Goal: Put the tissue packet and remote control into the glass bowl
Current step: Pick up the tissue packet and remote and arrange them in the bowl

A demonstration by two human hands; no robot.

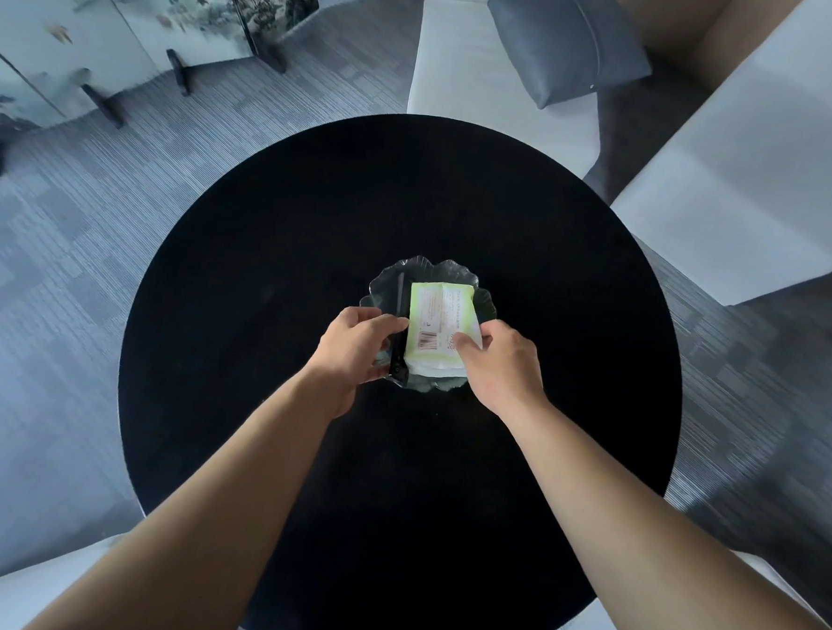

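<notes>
A scalloped glass bowl (pixel 455 272) sits at the middle of the round black table (pixel 272 238). Inside it lies a pale green and white tissue packet (pixel 440 316) with a barcode facing up. A slim black remote control (pixel 399 304) lies in the bowl along the packet's left side. My left hand (pixel 353 350) grips the remote's near end with its fingertips. My right hand (pixel 496 361) pinches the packet's near right corner. Both hands hide the bowl's near rim.
A white sofa (pixel 492 76) with a grey cushion (pixel 562 41) stands beyond the table. Another white seat (pixel 753 189) is at the right. A painted folding screen (pixel 130 19) stands at the far left on grey carpet.
</notes>
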